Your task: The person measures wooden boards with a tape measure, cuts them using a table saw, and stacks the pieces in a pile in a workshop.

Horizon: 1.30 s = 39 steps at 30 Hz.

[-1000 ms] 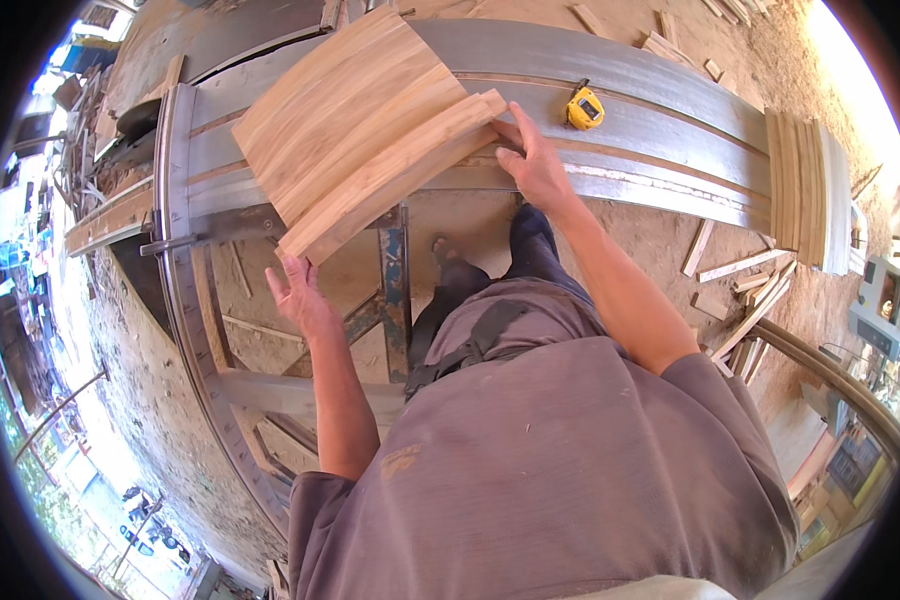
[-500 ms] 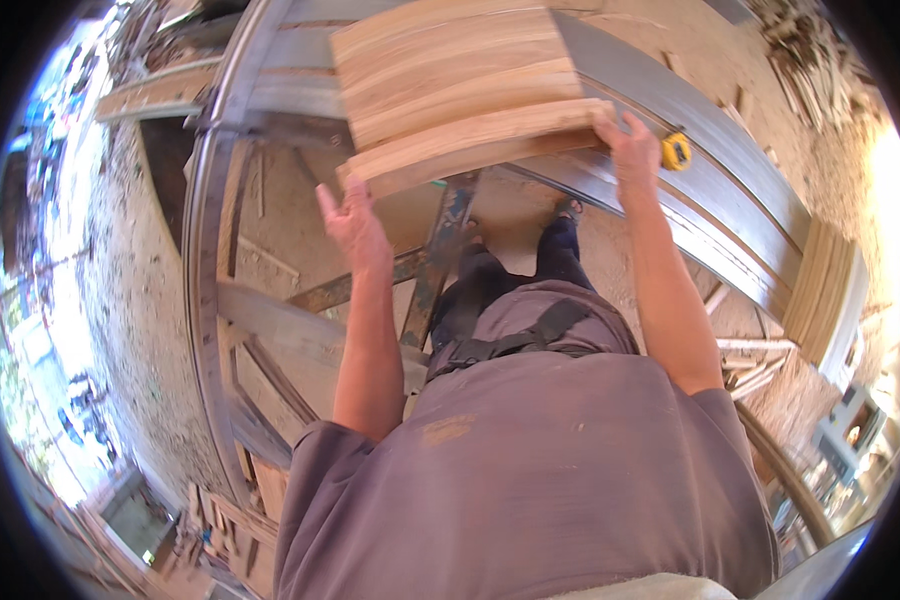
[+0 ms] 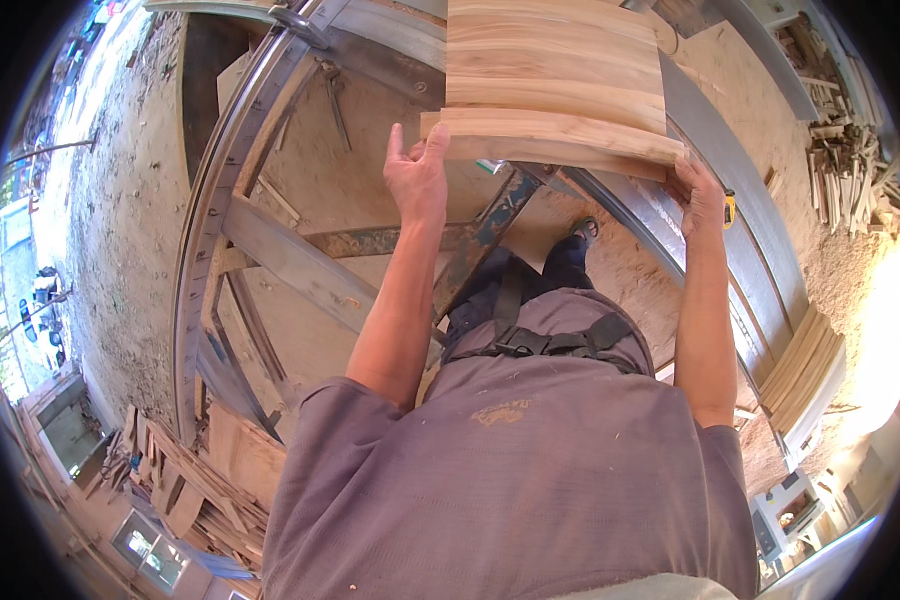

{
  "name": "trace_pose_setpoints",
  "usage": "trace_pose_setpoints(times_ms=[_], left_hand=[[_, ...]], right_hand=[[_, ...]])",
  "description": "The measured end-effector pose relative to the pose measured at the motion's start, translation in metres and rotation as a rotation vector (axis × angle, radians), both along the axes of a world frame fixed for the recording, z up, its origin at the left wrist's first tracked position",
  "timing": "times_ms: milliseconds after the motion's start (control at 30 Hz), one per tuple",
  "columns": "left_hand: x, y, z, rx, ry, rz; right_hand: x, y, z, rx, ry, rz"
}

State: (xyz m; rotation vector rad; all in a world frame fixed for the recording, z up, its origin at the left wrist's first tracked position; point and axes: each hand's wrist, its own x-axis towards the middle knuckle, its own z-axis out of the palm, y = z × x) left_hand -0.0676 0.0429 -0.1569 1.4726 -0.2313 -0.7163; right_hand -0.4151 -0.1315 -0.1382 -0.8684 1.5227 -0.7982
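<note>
A light wooden board [image 3: 555,138] lies crosswise in front of me, with my hands at its two ends. My left hand [image 3: 417,180] has its thumb at the left end, the index finger raised and the other fingers bent under the wood. At the right end, the fingers of my right hand [image 3: 698,198] curl round the corner. Directly beyond this piece, several light boards [image 3: 555,55] lie edge to edge like a panel. A yellow tape measure [image 3: 729,210] is just past my right hand, partly hidden by it.
A grey metal machine table [image 3: 765,235] extends at the right, with stacked wood strips [image 3: 800,365] at its near end. A long metal rail [image 3: 192,270] curves down the left. Rusty frame bars [image 3: 490,230] cross below the board. Scrap wood [image 3: 850,185] is heaped at far right, planks [image 3: 200,490] at lower left.
The whole view has turned, so the boards, hands and tape measure appear farther right. My right fingers have closed more round the board's end. My left hand stays at its end.
</note>
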Motion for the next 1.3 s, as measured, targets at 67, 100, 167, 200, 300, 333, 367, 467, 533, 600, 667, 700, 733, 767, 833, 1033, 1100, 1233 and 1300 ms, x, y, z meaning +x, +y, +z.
trace_pose_setpoints(times_ms=[67, 100, 167, 200, 300, 333, 367, 467, 533, 600, 667, 700, 733, 767, 833, 1033, 1100, 1233, 1300], left_hand=[[0.002, 0.000, -0.001, 0.004, 0.024, -0.016], [0.002, 0.000, -0.002, -0.006, 0.040, -0.005], [0.001, -0.002, -0.004, -0.026, 0.073, 0.013], [0.000, -0.004, -0.004, -0.055, 0.109, 0.018], [0.000, -0.005, -0.006, -0.114, 0.165, 0.019], [0.002, -0.003, -0.008, -0.115, 0.148, 0.006], [0.002, -0.003, -0.011, -0.116, 0.132, -0.008], [0.002, -0.003, -0.012, -0.080, 0.109, 0.002], [0.001, -0.003, -0.011, -0.087, 0.099, 0.011], [0.000, -0.004, -0.011, -0.094, 0.092, 0.021], [0.002, -0.002, -0.020, -0.104, 0.077, 0.020], [0.000, -0.002, -0.012, -0.095, 0.061, 0.021], [-0.001, -0.003, -0.006, -0.086, 0.046, 0.021], [-0.003, -0.004, -0.005, -0.072, 0.024, 0.012], [-0.001, -0.002, -0.006, -0.025, -0.008, -0.014], [-0.002, -0.002, 0.003, 0.100, -0.056, -0.064], [0.002, -0.001, 0.001, 0.113, -0.061, -0.072], [0.000, -0.001, 0.001, 0.098, -0.043, -0.042], [-0.001, -0.001, 0.000, 0.096, -0.020, -0.039]], right_hand=[[-0.003, -0.004, -0.001, 0.062, -0.013, -0.069], [-0.004, -0.005, -0.001, 0.072, -0.015, -0.057], [-0.006, -0.006, -0.001, 0.092, -0.018, -0.036], [-0.009, -0.005, -0.003, 0.071, -0.012, -0.032], [0.003, 0.003, 0.001, -0.006, -0.005, -0.031], [-0.004, 0.003, -0.005, -0.046, 0.011, -0.013], [-0.014, 0.003, -0.022, -0.086, 0.028, 0.004], [-0.015, 0.002, -0.036, -0.157, 0.117, -0.022], [-0.010, 0.006, -0.035, -0.176, 0.168, -0.051], [-0.008, 0.008, -0.029, -0.179, 0.195, -0.051], [-0.003, 0.011, -0.022, -0.160, 0.134, -0.068], [0.000, 0.012, -0.019, -0.152, 0.105, -0.076], [0.002, 0.013, -0.017, -0.144, 0.075, -0.085], [0.000, 0.015, -0.019, -0.169, 0.090, -0.096], [0.002, 0.016, -0.020, -0.160, 0.063, -0.115], [0.010, 0.016, -0.004, -0.131, 0.089, -0.111], [0.008, 0.015, -0.008, -0.161, 0.123, -0.107], [0.011, 0.016, -0.002, -0.140, 0.112, -0.133], [0.010, 0.015, -0.003, -0.142, 0.113, -0.125]])
